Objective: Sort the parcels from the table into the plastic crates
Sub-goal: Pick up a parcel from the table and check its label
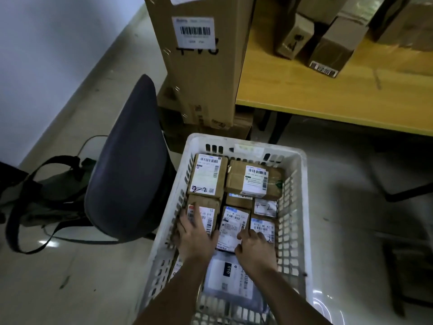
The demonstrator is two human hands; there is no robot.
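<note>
I find both hands inside the white plastic crate (302, 184) on the floor. My left hand (195, 233) lies spread, fingers straight, on the near-left parcel (206, 213); my right hand (254, 242) rests with curled fingertips against the middle parcel (232, 227), though whether it pinches an edge I cannot tell. These small taped cartons look light and stiff; I judge opposite side edges the soundest hold, since the labels appear slick. More parcels (332, 45) remain on the table (304, 97).

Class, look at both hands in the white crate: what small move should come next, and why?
Probably seat the middle parcel down flush. Both hands, left and right, rest on parcels in the white crate, which looks tightly packed.
</note>
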